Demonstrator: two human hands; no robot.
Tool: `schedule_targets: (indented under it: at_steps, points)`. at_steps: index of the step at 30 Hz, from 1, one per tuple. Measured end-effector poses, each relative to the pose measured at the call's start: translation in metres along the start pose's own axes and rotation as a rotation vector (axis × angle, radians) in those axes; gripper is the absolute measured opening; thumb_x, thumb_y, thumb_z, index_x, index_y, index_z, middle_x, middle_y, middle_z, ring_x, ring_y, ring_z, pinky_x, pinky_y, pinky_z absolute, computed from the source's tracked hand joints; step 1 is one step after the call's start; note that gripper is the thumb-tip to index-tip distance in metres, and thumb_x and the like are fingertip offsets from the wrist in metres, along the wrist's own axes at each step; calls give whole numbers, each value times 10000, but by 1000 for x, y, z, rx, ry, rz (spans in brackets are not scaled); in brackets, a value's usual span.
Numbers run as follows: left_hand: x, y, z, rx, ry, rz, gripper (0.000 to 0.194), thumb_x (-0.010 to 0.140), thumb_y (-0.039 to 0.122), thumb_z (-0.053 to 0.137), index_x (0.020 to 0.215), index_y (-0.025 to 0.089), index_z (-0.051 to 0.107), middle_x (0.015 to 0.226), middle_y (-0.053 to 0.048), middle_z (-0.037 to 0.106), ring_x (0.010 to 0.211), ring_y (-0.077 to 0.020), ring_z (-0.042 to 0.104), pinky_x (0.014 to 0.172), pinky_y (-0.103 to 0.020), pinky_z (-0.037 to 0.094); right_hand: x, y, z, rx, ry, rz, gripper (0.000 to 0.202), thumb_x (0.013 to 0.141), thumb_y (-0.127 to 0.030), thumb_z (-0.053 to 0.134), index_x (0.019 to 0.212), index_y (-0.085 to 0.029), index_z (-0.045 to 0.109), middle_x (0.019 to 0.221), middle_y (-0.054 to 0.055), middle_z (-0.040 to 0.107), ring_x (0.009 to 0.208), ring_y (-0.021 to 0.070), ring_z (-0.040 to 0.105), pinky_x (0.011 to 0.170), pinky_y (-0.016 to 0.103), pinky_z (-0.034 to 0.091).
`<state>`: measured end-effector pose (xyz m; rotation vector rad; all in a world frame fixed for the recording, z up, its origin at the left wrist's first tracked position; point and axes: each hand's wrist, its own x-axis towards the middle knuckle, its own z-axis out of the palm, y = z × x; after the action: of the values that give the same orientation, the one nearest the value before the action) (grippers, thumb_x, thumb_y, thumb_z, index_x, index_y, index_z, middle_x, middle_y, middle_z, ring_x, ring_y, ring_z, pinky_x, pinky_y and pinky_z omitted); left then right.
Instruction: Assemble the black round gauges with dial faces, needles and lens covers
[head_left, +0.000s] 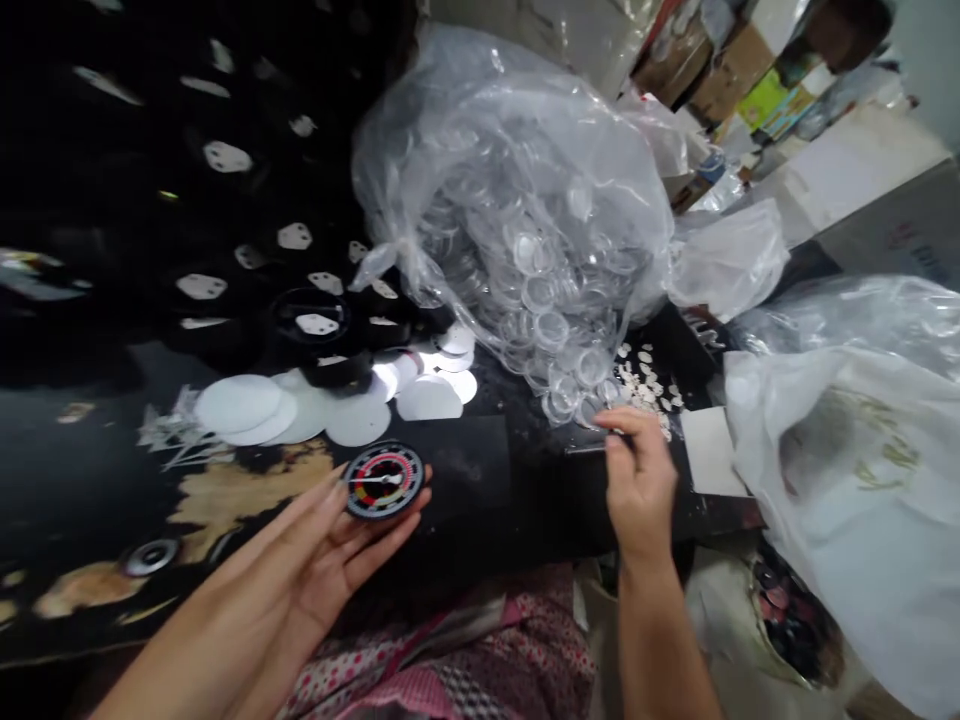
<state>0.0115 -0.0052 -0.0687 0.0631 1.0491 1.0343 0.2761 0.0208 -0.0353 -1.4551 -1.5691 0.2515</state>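
Note:
My left hand [315,560] is closed around a round gauge [384,480], thumb on its rim and fingers beneath. The gauge has a black face with red and yellow scale rings and a white pointer; its face is turned up. My right hand [641,475] is at the mouth of a clear plastic bag [510,110], thumb and forefinger pinched at the edge of a clear plastic disc [589,409]. More clear discs [551,330] spill from the bag onto the black table [472,470]. Small pale pieces [646,380] are scattered just beyond my right hand.
White discs [247,405] lie overlapped left of centre, beside thin clear plastic pieces [176,428]. Dark round parts with white plates [316,323] fill the back left. A small ring-shaped part [151,556] lies front left. White bags [862,500] and cardboard boxes [731,70] crowd the right.

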Motion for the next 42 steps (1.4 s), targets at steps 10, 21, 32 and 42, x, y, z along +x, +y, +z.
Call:
schedule_targets:
  at_steps: [10,21,32,42]
  points:
    - [-23,11,19,84,-12,112,280,820,309,780,1099,287,774,1289,-47,722,1349,-325,550,1022,-392,554,-6,-89,66,-91,-618,-309,120,979,-180,544,971,-181,663,854,44,685,785,193,559,745,371,394]
    - [-12,2,9,80,-23,68,267,802,401,804,1034,270,803,1189,-57,764,1255,-335,622,994,-370,566,-1,-88,89,-271,-650,-411,187,943,-142,492,799,-166,609,775,42,628,744,188,522,729,347,382]
    - [-4,7,-4,244,70,153,432,726,440,857,1137,335,771,1327,28,713,1362,-276,544,1077,-290,490,24,-73,84,-6,-680,-103,130,951,-219,591,836,-212,652,827,4,679,767,147,619,734,281,474]
    - [-10,18,2,-21,-67,54,168,758,321,854,864,209,787,950,-37,789,938,-245,749,813,-297,642,68,-17,97,-345,-265,57,290,855,-101,575,1114,-141,700,1095,149,660,975,270,632,917,489,485]
